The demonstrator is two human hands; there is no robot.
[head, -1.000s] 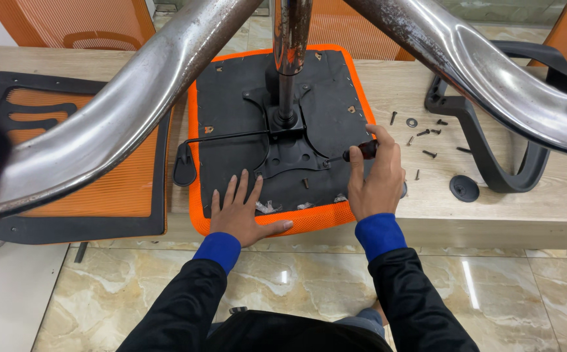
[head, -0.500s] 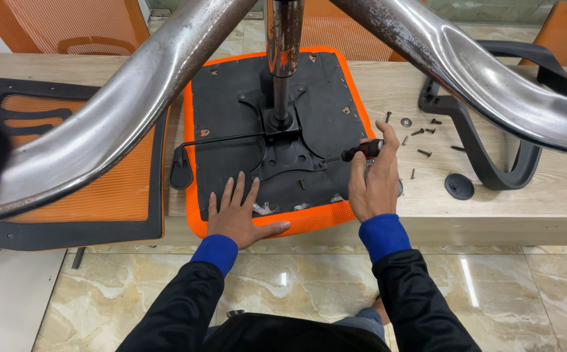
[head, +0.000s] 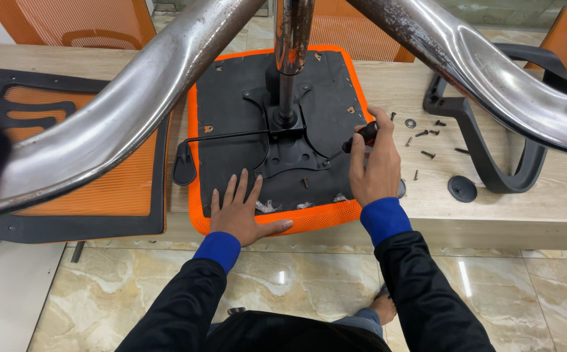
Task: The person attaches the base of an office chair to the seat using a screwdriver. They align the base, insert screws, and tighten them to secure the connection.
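My left hand (head: 241, 212) lies flat, fingers spread, on the stiff, likely heavy upturned seat (head: 277, 130); my right hand (head: 376, 166) grips the screwdriver (head: 360, 137), best held by its handle.

a furniture assembly workshop – chair parts (head: 81, 163) and loose screws (head: 426, 140) on a wooden workbench (head: 544, 208).

left hand (head: 241, 212): flat, palm down, fingers spread | right hand (head: 376, 166): fist curled closed, knuckles up | both forearms extended forward
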